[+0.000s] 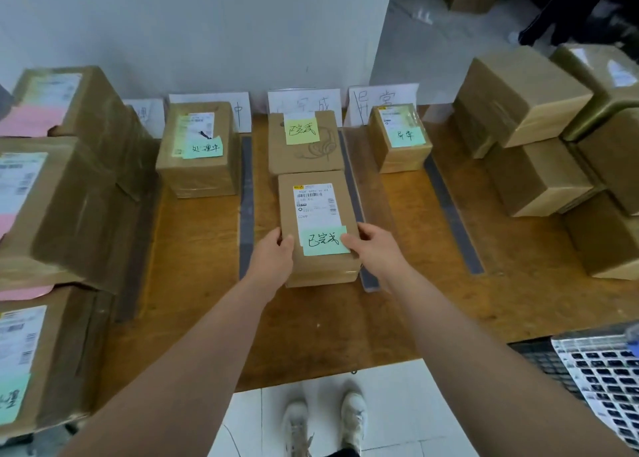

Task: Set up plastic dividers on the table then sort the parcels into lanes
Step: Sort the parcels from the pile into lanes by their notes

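A brown parcel (318, 214) with a white shipping label and a green sticky note lies in the middle lane of the wooden table (311, 325). My left hand (275, 252) grips its near left edge and my right hand (375, 249) grips its near right edge, thumbs on top. Behind it, touching, sits another parcel (304, 155) with a yellow-green note. Grey plastic dividers (246, 207) (449, 211) lie flat along the table, and a third divider (369, 280) shows beside my right wrist. One parcel (198, 152) stands in the left lane, a small one (399, 138) in the right lane.
Large taped boxes (58, 193) are stacked along the left edge, and more boxes (539, 128) are piled at the right. White paper signs (382, 100) lean on the wall behind the lanes. A sheet of labels (601, 377) lies at the lower right.
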Available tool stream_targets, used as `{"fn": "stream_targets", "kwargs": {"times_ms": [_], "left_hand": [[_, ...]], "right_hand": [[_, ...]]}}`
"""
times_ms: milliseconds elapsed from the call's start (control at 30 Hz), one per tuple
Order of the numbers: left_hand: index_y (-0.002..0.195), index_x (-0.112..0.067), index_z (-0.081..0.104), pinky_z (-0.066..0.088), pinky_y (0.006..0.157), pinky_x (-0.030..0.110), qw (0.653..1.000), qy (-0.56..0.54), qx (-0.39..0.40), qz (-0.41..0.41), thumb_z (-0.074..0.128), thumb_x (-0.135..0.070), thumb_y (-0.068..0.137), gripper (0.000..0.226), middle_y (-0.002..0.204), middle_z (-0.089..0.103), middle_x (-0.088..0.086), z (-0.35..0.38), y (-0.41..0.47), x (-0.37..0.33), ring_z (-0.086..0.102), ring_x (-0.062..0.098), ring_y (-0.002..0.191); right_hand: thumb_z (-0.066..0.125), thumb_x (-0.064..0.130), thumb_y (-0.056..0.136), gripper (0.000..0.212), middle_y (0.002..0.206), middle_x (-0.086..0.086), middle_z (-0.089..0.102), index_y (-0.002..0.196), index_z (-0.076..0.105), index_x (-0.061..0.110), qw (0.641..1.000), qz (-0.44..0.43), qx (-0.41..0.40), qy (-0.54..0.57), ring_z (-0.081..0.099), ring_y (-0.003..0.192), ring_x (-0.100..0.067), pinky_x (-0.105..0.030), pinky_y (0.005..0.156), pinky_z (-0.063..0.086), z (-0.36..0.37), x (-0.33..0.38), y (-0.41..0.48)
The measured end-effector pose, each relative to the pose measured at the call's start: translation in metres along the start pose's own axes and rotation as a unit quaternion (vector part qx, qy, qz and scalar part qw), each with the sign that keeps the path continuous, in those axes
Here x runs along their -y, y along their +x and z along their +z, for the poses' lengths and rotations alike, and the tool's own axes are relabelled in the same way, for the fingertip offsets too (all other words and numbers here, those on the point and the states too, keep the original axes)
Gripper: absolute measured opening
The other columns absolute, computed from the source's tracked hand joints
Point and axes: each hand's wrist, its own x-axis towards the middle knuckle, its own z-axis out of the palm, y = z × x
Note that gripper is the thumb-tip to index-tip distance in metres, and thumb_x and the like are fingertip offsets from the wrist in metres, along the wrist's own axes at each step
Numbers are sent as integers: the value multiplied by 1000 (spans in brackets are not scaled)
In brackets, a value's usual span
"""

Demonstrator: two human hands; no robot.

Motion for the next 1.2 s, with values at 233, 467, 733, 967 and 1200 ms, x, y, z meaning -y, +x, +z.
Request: {"fn": "stream_targets", "kwargs": {"times_ms": [233, 467, 733, 967, 1200], "left_hand": [[141, -19, 48, 39, 53, 15, 1000, 17, -11, -8, 34, -22, 107, 37, 133, 61, 0, 8, 8, 1, 53, 11, 100], [143, -16, 44, 40, 51, 16, 998, 42, -32, -16, 34, -21, 107, 38, 137, 58, 3, 10, 4, -4, 56, 18, 114], [137, -17, 47, 56, 76, 17, 970, 185, -55, 144, 47, -26, 103, 36, 141, 52, 3, -2, -22, -29, 54, 22, 124], [151, -26, 35, 21, 120, 37, 868, 403, -52, 285, 39, -40, 104, 50, 158, 35, -4, 6, -63, -69, 30, 18, 145], [147, -23, 44, 32, 114, 36, 853, 375, -12, 364, 42, -41, 102, 48, 150, 46, -2, 64, -96, -106, 44, 19, 136]], "right_hand": [[62, 21, 95, 43, 124, 0, 68, 137, 55, 18, 1000, -3, 4, 1, 67, 102, -14, -33, 83, 59, 3, -3, 15], [58, 28, 97, 45, 129, 0, 64, 139, 49, 17, 998, -26, -9, -53, 63, 104, -13, -24, 75, 58, 5, -5, 13], [54, 34, 98, 54, 151, 2, 42, 148, 38, 21, 966, -127, -97, -205, 41, 137, -17, -33, 107, 38, -26, 17, -24], [53, 35, 98, 52, 149, 0, 45, 146, 41, 19, 929, -155, -152, -301, 40, 138, -15, -34, 113, 34, -85, 8, -71], [53, 32, 98, 48, 143, -3, 51, 142, 46, 14, 913, -132, -225, -315, 45, 133, -18, -39, 112, 34, -167, -19, -117]]}}
